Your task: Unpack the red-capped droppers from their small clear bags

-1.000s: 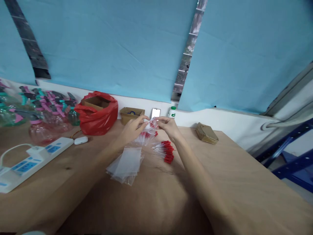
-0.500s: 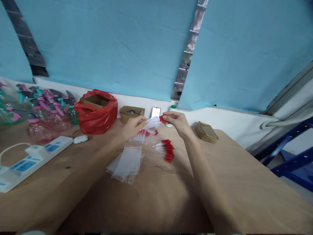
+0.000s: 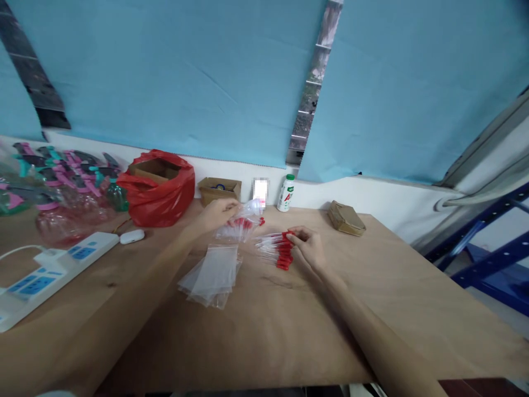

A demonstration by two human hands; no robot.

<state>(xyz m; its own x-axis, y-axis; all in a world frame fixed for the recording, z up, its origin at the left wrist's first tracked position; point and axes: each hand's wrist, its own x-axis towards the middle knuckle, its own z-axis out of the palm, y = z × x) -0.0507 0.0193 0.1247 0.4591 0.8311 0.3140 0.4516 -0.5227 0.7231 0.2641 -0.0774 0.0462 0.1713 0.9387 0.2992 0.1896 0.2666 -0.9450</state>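
My left hand (image 3: 222,214) pinches a small clear plastic bag (image 3: 253,207) by its edge, above the table. Red ends (image 3: 242,223) show at and below this bag; whether they lie inside it or under it I cannot tell. My right hand (image 3: 309,247) has its thumb and forefinger closed on the red end of a thin clear stick. That stick belongs to a fanned pile of red-ended clear sticks (image 3: 268,245), with the red ends towards my right hand. Nearer to me lies a spread stack of flat clear bags (image 3: 215,273).
A red plastic bag with a carton (image 3: 161,193), a small cardboard box (image 3: 219,189), a phone (image 3: 260,193) and a white bottle (image 3: 286,194) stand along the wall. Left are spray bottles (image 3: 78,193) and a power strip (image 3: 61,273). A brown package (image 3: 346,218) lies right.
My right hand has left the bag's mouth, where it held red-ended sticks, and moved down to the pile. My left hand still holds the bag, slightly further left. The white bottle is now uncovered.
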